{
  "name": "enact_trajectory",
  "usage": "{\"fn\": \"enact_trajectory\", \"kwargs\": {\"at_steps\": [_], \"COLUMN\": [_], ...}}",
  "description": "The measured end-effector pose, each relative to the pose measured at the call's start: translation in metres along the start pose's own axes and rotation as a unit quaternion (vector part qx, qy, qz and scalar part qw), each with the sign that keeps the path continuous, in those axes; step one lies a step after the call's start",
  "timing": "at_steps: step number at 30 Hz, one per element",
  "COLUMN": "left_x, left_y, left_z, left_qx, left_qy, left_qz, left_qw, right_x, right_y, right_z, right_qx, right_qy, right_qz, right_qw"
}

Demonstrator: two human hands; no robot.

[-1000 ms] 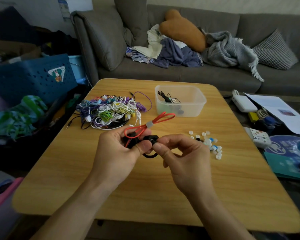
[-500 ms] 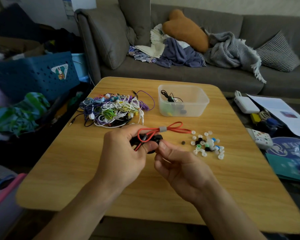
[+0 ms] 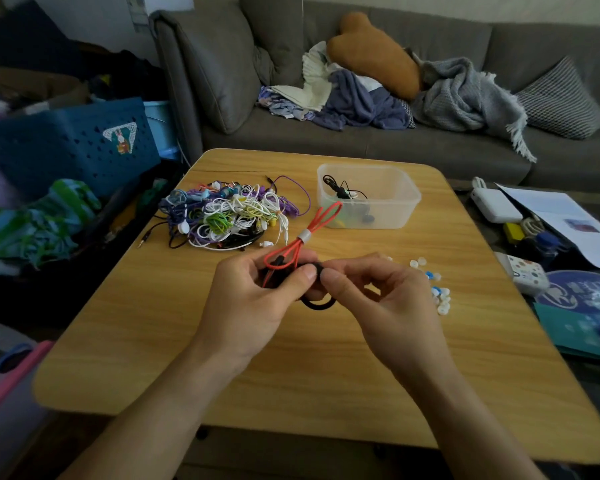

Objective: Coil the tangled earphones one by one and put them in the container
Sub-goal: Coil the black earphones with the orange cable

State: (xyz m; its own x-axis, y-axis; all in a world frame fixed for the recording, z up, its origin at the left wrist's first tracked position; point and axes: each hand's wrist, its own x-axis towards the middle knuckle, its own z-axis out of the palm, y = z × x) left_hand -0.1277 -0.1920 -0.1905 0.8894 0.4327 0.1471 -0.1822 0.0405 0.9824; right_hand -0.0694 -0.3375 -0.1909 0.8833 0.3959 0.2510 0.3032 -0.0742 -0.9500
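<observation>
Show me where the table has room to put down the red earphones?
The near half of the table, under both wrists, is bare. A narrow gap separates the tangled pile from the container. It is crowded by the ear tips.

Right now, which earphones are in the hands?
The red-corded earphones, pinched between left hand and right hand; the others lie in the tangled pile or the container.
</observation>
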Motion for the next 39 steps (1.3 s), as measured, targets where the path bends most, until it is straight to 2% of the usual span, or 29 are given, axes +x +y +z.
{"fn": "enact_trajectory", "kwargs": {"at_steps": [5,8,14,18,22,24,28,30,34,39], "left_x": [-0.002,-0.004,-0.004,-0.004,-0.004,-0.004,-0.003,-0.004,-0.008,-0.009], "left_y": [0.001,0.002,-0.001,0.001,0.002,0.002,0.0,0.0,0.0,0.002], "left_z": [0.002,0.004,0.007,0.006,0.008,0.01,0.008,0.008,0.008,0.003], "left_qx": [-0.096,-0.121,-0.125,-0.12,-0.099,-0.095,-0.016,0.012,0.079,0.092], "left_qy": [-0.011,-0.023,-0.019,-0.016,-0.019,-0.006,0.025,0.035,0.059,0.084], "left_qz": [-0.053,-0.067,-0.058,-0.033,-0.023,-0.027,-0.004,0.015,0.055,0.063], "left_qw": [0.994,0.99,0.99,0.992,0.995,0.995,1.0,0.999,0.994,0.99], "right_x": [0.0,-0.001,-0.001,-0.004,-0.002,-0.002,-0.001,0.0,0.001,0.003], "right_y": [-0.002,-0.004,-0.002,-0.001,0.002,0.003,0.002,0.002,0.004,0.002], "right_z": [-0.003,-0.003,0.002,0.004,0.004,0.004,0.001,0.001,0.006,0.011], "right_qx": [0.016,0.072,0.175,0.188,0.143,0.086,-0.083,-0.135,-0.146,-0.139], "right_qy": [0.0,0.001,0.035,0.035,0.029,0.037,0.081,0.067,0.06,0.044], "right_qz": [-0.009,0.004,0.025,-0.011,-0.008,-0.018,-0.154,-0.172,-0.138,-0.136], "right_qw": [1.0,0.997,0.984,0.981,0.989,0.995,0.981,0.973,0.978,0.98]}}
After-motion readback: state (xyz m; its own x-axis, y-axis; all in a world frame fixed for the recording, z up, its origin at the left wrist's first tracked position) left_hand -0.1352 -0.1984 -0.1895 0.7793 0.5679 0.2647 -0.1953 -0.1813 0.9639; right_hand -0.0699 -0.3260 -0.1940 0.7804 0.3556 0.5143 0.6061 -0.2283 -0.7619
